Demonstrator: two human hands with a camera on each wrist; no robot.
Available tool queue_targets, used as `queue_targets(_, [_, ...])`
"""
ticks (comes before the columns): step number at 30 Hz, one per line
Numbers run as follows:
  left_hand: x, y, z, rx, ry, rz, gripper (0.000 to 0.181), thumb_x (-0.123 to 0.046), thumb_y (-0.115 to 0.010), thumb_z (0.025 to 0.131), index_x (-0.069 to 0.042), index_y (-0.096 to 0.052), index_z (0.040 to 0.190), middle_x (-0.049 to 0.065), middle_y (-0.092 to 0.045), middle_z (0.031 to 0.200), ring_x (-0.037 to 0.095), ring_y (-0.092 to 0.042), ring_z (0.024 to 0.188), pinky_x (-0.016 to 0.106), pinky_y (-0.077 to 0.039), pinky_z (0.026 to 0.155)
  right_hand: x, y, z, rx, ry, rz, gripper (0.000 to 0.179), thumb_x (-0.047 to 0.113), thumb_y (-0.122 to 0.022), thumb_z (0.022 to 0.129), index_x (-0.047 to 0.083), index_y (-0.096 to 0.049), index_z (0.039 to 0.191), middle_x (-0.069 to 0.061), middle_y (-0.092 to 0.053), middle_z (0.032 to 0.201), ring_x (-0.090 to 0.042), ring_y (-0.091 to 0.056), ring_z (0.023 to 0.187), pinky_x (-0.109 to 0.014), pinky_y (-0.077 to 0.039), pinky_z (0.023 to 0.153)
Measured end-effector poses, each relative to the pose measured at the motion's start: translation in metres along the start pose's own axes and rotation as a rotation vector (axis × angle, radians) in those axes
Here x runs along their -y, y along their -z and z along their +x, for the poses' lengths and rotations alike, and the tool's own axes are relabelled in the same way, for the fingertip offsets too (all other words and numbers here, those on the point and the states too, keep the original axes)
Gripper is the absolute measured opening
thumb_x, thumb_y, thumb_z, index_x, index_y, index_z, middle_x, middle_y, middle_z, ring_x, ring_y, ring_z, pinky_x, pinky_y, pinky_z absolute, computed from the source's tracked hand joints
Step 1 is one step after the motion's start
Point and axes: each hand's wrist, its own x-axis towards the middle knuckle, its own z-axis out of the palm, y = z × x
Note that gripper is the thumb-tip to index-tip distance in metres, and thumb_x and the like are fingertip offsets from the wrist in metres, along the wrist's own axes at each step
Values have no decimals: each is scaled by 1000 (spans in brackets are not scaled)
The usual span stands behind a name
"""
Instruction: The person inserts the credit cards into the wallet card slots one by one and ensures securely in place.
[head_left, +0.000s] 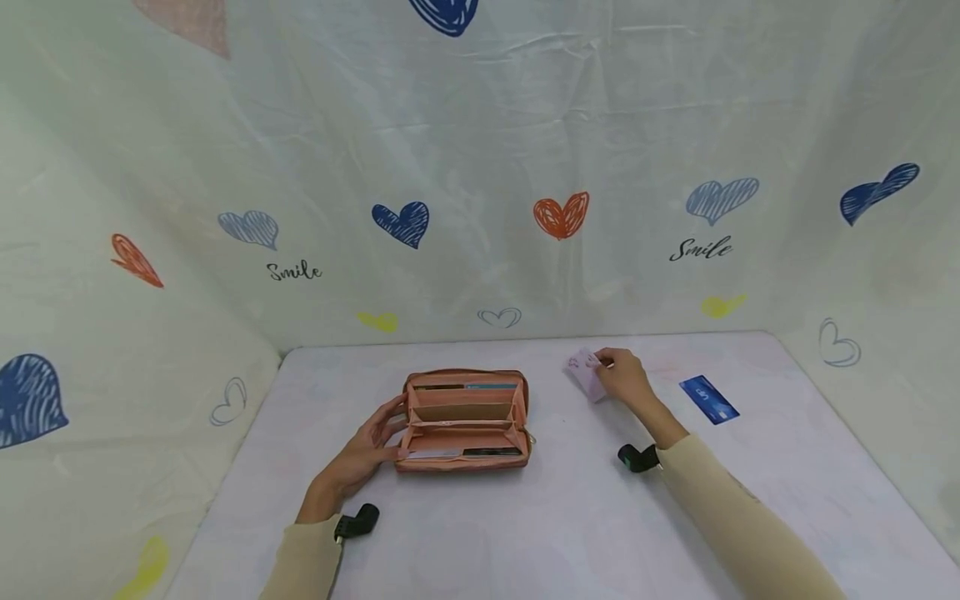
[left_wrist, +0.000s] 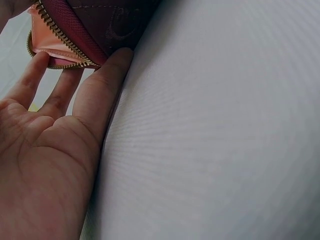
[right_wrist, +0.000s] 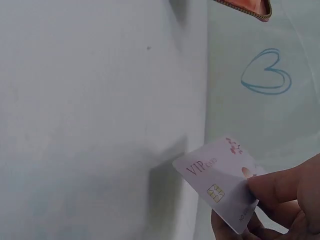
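An unzipped pink wallet (head_left: 462, 435) lies spread open on the table, its inner pockets showing and several cards tucked along its top and bottom edges. My left hand (head_left: 365, 450) holds the wallet's left end; in the left wrist view the thumb (left_wrist: 100, 92) lies against the dark outer cover and fingertips touch the zippered edge. To the wallet's right, my right hand (head_left: 624, 377) pinches a pale pink VIP card (head_left: 583, 373) between thumb and fingers. The right wrist view shows this card (right_wrist: 210, 180) tilted, with its printed side and gold chip visible.
A blue bank card (head_left: 709, 399) lies flat on the white table (head_left: 480, 533), right of my right hand. Behind the table hangs a pale sheet (head_left: 480, 150) printed with hearts. Black wrist devices (head_left: 637, 457) sit at both sleeve cuffs.
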Motion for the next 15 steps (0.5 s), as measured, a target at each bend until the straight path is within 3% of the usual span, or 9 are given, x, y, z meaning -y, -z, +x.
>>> queue_targets(6, [0, 0, 0, 0, -5, -11, 99, 1, -80, 89, -10, -23, 168, 21, -27, 168, 37, -35, 152, 22, -44, 106, 13, 5, -4, 3, 48, 71, 29, 1, -60, 97, -13, -68, 122, -28, -72, 111, -43, -68, 102, -43, -54, 80])
queue_targets(15, [1, 1, 0, 22, -26, -26, 99, 4, -78, 89, -8, -21, 168, 22, -26, 167, 0, -52, 129, 18, -46, 102, 33, 11, -10, 49, 49, 172, 22, 0, -65, 96, -9, -71, 116, -23, -74, 104, -31, -69, 96, -28, -52, 70])
